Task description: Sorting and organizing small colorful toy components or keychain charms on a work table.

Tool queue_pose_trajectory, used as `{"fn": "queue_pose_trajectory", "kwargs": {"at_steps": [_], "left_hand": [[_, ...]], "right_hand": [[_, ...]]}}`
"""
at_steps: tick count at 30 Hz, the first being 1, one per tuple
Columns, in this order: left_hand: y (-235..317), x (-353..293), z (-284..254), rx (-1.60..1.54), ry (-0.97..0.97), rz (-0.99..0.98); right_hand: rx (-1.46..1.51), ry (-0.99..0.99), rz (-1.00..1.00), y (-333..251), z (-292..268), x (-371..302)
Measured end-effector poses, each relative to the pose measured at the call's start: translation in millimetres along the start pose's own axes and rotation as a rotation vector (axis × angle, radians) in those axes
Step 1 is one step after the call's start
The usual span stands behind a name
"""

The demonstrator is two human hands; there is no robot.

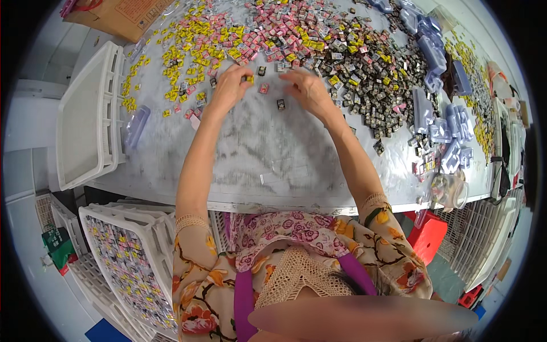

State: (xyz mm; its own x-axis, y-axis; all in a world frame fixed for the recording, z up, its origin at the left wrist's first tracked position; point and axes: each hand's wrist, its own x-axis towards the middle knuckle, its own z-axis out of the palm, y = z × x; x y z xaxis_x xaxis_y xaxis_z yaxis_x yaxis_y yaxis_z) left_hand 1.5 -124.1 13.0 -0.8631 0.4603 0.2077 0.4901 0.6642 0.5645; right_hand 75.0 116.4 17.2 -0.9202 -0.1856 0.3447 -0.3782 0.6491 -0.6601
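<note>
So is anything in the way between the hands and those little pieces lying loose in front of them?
Nothing visible is. The left hand already touches a small yellow piece. The right hand hovers close to a small black piece, with only bare table between them. A pink piece lies between both hands.

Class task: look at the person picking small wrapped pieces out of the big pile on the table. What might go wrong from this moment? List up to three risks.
1. The left hand and right hand work at the edge of the mixed pile; a sweep could likely blend colours again.
2. The single dark pieces lie loose on the table and may be knocked away.
3. The clear jar stands near the table's edge and might tip off.
</note>
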Motion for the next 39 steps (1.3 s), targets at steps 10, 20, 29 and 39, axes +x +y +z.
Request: {"fn": "queue_pose_trajectory", "kwargs": {"at_steps": [10, 20, 29, 39], "left_hand": [[29.5, -7.0, 1.2, -0.092, -0.196, -0.004], [50.6, -45.0, 17.8, -0.142, -0.027, 0.084], [125.3, -127.9, -12.5, -0.254, -0.033, -0.106], [142.2, -187.5, 31.8, -0.136, -0.001, -0.038]], "right_hand": [[-0.07, -0.073, 0.068, -11.3, 13.4, -22.5], [-0.063, 0.054, -0.073, -20.7, 16.9, -42.9], [0.099, -0.079, -0.11, -73.0, -15.1, -99.2], [0.131, -0.068, -0.017, -73.7, -3.7, -159.4]]}}
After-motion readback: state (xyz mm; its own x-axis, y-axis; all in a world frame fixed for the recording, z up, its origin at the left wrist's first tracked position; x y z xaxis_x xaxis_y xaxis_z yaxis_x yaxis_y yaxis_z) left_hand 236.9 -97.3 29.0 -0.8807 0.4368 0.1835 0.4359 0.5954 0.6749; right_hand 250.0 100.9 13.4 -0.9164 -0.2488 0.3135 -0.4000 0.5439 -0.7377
